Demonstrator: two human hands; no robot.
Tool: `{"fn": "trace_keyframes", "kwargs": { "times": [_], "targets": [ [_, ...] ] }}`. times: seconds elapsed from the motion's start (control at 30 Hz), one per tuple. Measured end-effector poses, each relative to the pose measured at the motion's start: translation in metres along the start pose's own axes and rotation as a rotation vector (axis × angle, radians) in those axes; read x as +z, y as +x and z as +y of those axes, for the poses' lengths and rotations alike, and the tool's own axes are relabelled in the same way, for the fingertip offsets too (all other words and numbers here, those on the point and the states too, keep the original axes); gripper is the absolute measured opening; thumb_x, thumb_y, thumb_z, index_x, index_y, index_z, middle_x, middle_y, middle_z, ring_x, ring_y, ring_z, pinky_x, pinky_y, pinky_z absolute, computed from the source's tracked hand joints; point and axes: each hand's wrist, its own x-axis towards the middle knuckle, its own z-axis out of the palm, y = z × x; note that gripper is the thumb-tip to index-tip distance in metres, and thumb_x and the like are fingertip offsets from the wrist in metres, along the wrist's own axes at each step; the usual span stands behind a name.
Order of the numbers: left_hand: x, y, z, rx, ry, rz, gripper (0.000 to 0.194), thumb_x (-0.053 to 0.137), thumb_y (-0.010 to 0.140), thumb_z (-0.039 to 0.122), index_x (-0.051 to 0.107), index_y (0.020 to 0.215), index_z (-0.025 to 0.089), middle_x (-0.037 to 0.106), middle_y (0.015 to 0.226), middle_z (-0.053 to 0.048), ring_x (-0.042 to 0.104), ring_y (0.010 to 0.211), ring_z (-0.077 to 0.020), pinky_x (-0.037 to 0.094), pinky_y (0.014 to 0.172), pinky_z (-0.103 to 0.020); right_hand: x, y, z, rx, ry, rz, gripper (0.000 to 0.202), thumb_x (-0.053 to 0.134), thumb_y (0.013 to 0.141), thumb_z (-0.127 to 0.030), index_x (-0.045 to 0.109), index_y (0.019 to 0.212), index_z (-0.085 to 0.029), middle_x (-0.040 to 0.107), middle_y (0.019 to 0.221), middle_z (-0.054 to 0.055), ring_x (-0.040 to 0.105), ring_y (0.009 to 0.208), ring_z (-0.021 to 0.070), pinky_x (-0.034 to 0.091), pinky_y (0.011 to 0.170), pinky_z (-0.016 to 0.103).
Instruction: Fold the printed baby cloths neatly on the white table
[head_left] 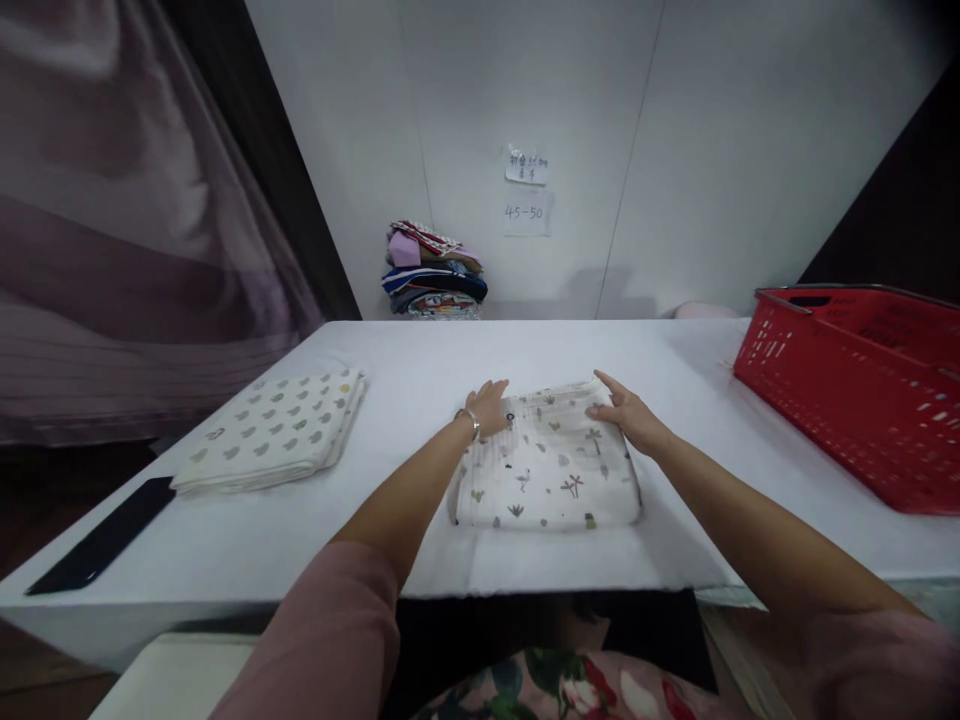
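Observation:
A folded white cloth point(555, 475) printed with small palms, cacti and a flamingo lies flat before me on the white table. My left hand point(489, 410), with a bracelet at the wrist, rests on its far left corner, fingers stretched out. At the far right corner is my right hand point(628, 415); its thumb lies on the cloth and the forefinger reaches along the back edge, apart from the thumb. The other right fingers are partly hidden. Further left lies a second folded cloth point(274, 425), white with grey-green leaf-like prints, touched by neither hand.
A red plastic basket point(832, 400) stands on the right of the white table point(420, 350). A black flat object point(105, 535) lies at the left edge. Folded fabrics point(435, 275) are stacked against the back wall, near paper notes point(527, 213). A pinkish curtain point(127, 220) hangs left.

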Motion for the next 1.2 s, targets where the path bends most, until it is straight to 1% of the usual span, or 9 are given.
{"fn": "trace_keyframes", "kwargs": {
  "times": [0.23, 0.37, 0.5, 0.67, 0.83, 0.9, 0.97, 1.13, 1.2],
  "targets": [
    [-0.019, 0.025, 0.017, 0.169, 0.113, -0.207, 0.075, 0.062, 0.07, 0.021, 0.031, 0.138, 0.021, 0.051, 0.133, -0.006, 0.041, 0.125, -0.0245, 0.021, 0.106, -0.049, 0.006, -0.025, -0.03, 0.02, 0.225, -0.139, 0.097, 0.076, 0.066, -0.024, 0.022, 0.147, -0.023, 0.066, 0.112, 0.004, 0.062, 0.097, 0.0219, 0.048, 0.089, 0.035],
    [-0.039, 0.016, 0.023, 0.187, 0.184, -0.285, 0.047, 0.065, 0.066, 0.023, 0.057, 0.112, 0.026, 0.067, 0.105, 0.001, 0.057, 0.102, -0.0216, 0.028, 0.104, -0.045, 0.006, -0.038, -0.039, -0.021, 0.197, -0.178, 0.097, 0.075, 0.065, -0.023, 0.023, 0.147, -0.024, 0.068, 0.107, 0.004, 0.062, 0.094, 0.0202, 0.049, 0.086, 0.036],
    [-0.064, -0.003, 0.026, 0.137, 0.196, -0.288, 0.025, 0.065, 0.064, 0.021, 0.065, 0.089, 0.019, 0.067, 0.082, 0.0, 0.06, 0.082, -0.0207, 0.045, 0.077, -0.031, 0.001, -0.041, -0.043, -0.045, 0.176, -0.125, 0.094, 0.076, 0.063, -0.022, 0.029, 0.145, -0.023, 0.069, 0.102, 0.004, 0.063, 0.093, 0.0208, 0.049, 0.086, 0.038],
    [-0.119, -0.017, 0.028, 0.144, 0.133, -0.123, 0.018, 0.063, 0.067, 0.017, 0.063, 0.085, 0.017, 0.063, 0.076, 0.001, 0.056, 0.071, -0.0146, 0.04, 0.062, -0.024, -0.012, -0.02, -0.061, -0.172, 0.201, 0.01, 0.083, 0.078, 0.057, -0.019, 0.046, 0.133, -0.02, 0.07, 0.1, 0.003, 0.061, 0.095, 0.0203, 0.047, 0.088, 0.036],
    [-0.167, -0.035, 0.046, 0.221, 0.314, 0.313, 0.02, 0.06, 0.075, 0.024, 0.06, 0.092, 0.014, 0.052, 0.093, -0.001, 0.054, 0.096, -0.0199, 0.038, 0.081, -0.032, -0.032, 0.009, -0.089, -0.457, 0.12, 0.136, 0.06, 0.074, 0.062, -0.021, 0.054, 0.119, -0.025, 0.068, 0.103, 0.0, 0.059, 0.096, 0.0171, 0.046, 0.089, 0.034],
    [-0.155, -0.049, 0.053, 0.204, 0.374, 0.445, 0.018, 0.056, 0.08, 0.023, 0.058, 0.096, 0.015, 0.049, 0.102, -0.004, 0.049, 0.103, -0.0235, 0.037, 0.086, -0.039, -0.037, 0.011, -0.083, -0.55, -0.04, 0.222, 0.049, 0.071, 0.067, -0.023, 0.057, 0.114, -0.03, 0.066, 0.108, -0.001, 0.057, 0.099, 0.0173, 0.045, 0.092, 0.034],
    [-0.118, -0.066, 0.055, 0.231, 0.437, 0.489, 0.018, 0.056, 0.079, 0.018, 0.057, 0.098, 0.018, 0.051, 0.106, -0.008, 0.047, 0.102, -0.0242, 0.037, 0.087, -0.04, -0.036, 0.006, -0.058, -0.581, -0.222, 0.3, 0.037, 0.066, 0.071, -0.023, 0.06, 0.107, -0.03, 0.065, 0.108, -0.001, 0.057, 0.1, 0.019, 0.044, 0.094, 0.036],
    [0.015, -0.108, 0.047, 0.288, 0.403, 0.192, 0.025, 0.047, 0.079, 0.006, 0.057, 0.098, 0.019, 0.057, 0.1, -0.008, 0.05, 0.095, -0.022, 0.04, 0.078, -0.037, -0.018, -0.04, 0.053, -0.398, -0.377, 0.186, 0.022, 0.061, 0.066, -0.023, 0.068, 0.087, -0.022, 0.07, 0.094, 0.005, 0.063, 0.093, 0.024, 0.047, 0.09, 0.043],
    [0.049, -0.121, 0.044, 0.255, 0.339, 0.168, 0.027, 0.047, 0.079, 0.005, 0.057, 0.099, 0.02, 0.057, 0.101, -0.008, 0.05, 0.096, -0.0217, 0.04, 0.081, -0.037, -0.012, -0.06, 0.088, -0.321, -0.366, 0.151, 0.028, 0.058, 0.066, -0.02, 0.069, 0.092, -0.022, 0.069, 0.102, 0.005, 0.061, 0.102, 0.0237, 0.045, 0.095, 0.043]
  ]
}}
